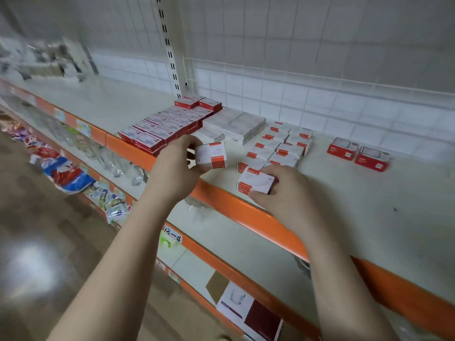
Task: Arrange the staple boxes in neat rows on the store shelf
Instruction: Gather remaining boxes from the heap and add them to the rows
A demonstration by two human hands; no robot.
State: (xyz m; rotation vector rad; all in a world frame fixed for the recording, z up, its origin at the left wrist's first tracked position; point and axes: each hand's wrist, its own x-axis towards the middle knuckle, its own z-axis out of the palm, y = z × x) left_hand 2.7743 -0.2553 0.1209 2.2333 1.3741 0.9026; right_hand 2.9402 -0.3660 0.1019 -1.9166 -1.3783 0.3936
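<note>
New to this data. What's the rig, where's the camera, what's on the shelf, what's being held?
There is no robot: a person works with bare hands, filmed by one wide-angle camera on their head, looking down. The left hand holds one white-and-red staple box above the store shelf. The right hand grips another box at the near end of two rows of boxes. Red boxes lie to the left, white packs behind, two red boxes to the right.
</note>
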